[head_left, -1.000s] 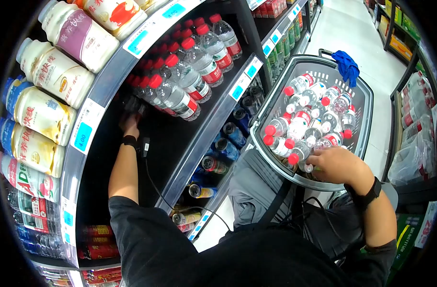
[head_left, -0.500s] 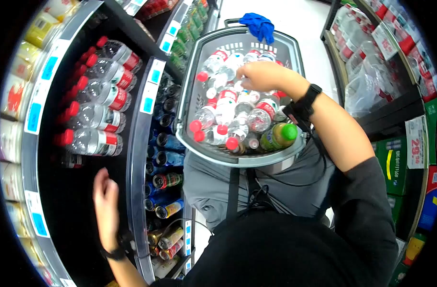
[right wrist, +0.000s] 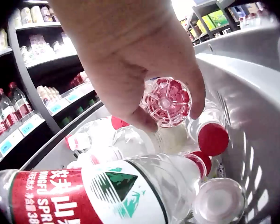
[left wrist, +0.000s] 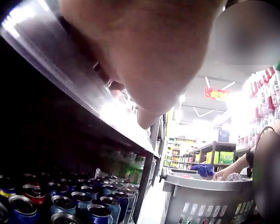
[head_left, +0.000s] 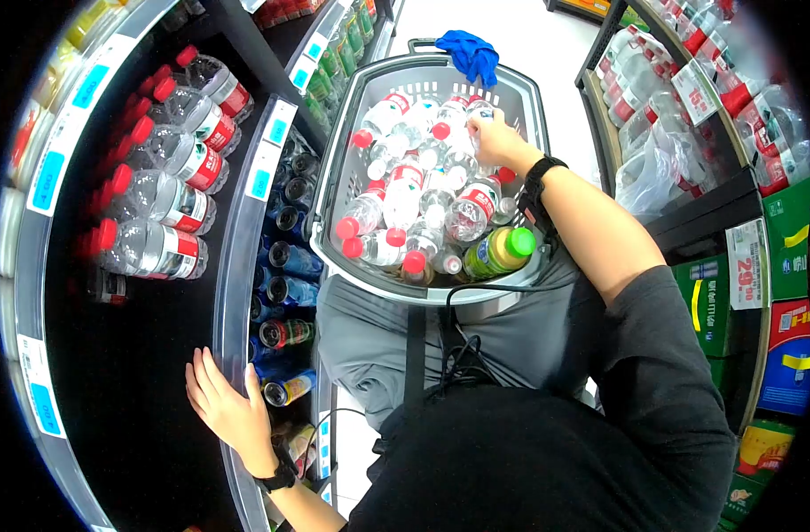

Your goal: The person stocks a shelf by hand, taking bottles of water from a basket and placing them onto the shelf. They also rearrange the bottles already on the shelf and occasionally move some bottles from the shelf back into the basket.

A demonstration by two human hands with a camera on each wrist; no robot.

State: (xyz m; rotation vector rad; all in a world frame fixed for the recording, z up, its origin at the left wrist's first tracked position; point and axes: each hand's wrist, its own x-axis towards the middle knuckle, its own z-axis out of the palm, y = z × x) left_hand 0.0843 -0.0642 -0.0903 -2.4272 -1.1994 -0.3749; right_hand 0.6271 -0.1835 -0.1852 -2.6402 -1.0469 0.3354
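In the head view, my right hand (head_left: 503,146) reaches into the far right part of a grey basket (head_left: 321,208). It grips a clear plastic water bottle (right wrist: 166,102), whose ribbed base faces the right wrist camera between thumb and fingers. Around it lie several water bottles with red labels, one of them (right wrist: 126,191) close to that camera. A green-capped bottle (head_left: 501,253) lies at the basket's near right corner. My left hand (head_left: 232,412) rests at the front edge of the dark shelf (head_left: 148,372), fingers spread and holding nothing.
Red-capped water bottles (head_left: 170,199) stand in rows farther back on that shelf. Drink cans (head_left: 290,293) fill the shelf below. A blue cloth (head_left: 470,58) hangs on the basket's far rim. Wrapped bottle packs (head_left: 649,115) and green boxes (head_left: 711,306) line the right side.
My left hand has drawn back from beside the shelf bottles to the shelf's front edge. My right hand has moved from the basket's near side to its far right. The head view has shifted.
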